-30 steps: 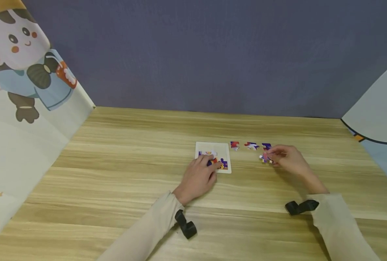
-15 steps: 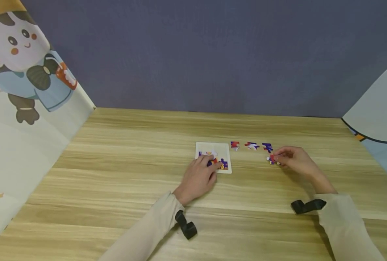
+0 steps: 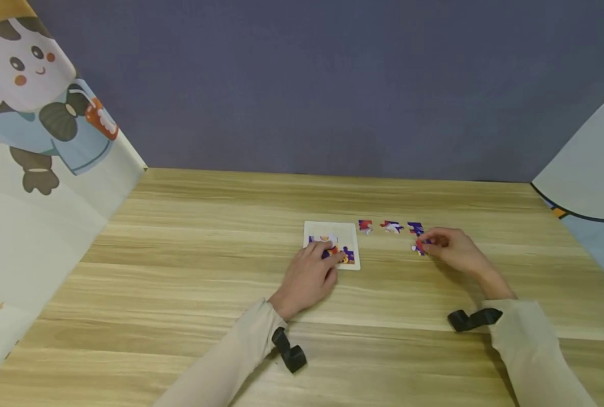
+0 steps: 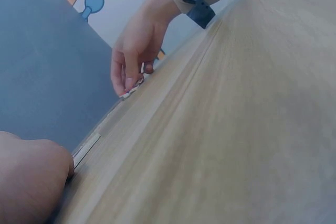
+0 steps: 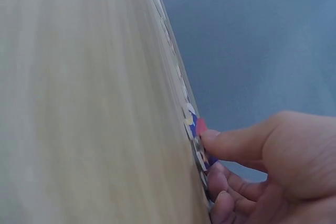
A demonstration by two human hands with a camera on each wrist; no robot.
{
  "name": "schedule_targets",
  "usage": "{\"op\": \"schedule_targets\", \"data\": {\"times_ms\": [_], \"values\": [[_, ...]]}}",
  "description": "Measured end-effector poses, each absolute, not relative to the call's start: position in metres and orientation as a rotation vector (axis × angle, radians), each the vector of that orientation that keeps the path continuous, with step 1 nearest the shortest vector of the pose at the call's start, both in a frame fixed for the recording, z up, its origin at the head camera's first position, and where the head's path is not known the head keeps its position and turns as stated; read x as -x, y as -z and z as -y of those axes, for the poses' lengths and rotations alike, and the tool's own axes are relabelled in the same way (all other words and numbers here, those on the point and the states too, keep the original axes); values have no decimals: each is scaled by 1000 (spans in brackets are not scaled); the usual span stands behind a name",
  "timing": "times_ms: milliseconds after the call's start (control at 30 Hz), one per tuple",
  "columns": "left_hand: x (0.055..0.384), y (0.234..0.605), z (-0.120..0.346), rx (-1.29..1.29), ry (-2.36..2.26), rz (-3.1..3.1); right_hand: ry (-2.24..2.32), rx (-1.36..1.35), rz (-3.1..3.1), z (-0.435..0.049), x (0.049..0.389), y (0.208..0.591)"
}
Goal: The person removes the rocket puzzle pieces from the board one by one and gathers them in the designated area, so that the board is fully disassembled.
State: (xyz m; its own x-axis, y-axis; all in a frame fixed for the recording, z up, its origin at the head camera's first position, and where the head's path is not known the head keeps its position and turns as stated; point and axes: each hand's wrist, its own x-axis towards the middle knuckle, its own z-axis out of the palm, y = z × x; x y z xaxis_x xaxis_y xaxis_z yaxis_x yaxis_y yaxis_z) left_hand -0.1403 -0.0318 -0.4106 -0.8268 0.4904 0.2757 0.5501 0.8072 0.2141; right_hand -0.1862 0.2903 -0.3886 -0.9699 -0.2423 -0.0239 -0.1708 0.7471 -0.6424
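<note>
A right hand (image 3: pixel 457 251) pinches a puzzle piece (image 3: pixel 419 247) while a left hand (image 3: pixel 308 280) rests on a puzzle board (image 3: pixel 340 229).
Nearest are two pale sleeves (image 3: pixel 225 356), each with a black strap (image 3: pixel 289 353) at the wrist, over a wooden table (image 3: pixel 180 294). The left hand lies with its fingers loosely extended, gripping nothing, partly covering the joined pieces (image 3: pixel 350 257) in the board's near part. To the right, thumb and fingers close on the red and purple puzzle piece, just nearer than the rightmost of three loose pieces (image 3: pixel 392 227); whether it touches the table, I cannot tell. Those three lie in a row right of the board. Behind stands a dark blue wall (image 3: pixel 332 85).
</note>
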Motion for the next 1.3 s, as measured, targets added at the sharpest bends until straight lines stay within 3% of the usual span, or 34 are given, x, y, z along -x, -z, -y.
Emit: {"op": "schedule_targets", "data": {"times_ms": [1300], "values": [[141, 411, 32, 827, 420, 2756, 1068, 287, -2782, -294, 180, 384]]}}
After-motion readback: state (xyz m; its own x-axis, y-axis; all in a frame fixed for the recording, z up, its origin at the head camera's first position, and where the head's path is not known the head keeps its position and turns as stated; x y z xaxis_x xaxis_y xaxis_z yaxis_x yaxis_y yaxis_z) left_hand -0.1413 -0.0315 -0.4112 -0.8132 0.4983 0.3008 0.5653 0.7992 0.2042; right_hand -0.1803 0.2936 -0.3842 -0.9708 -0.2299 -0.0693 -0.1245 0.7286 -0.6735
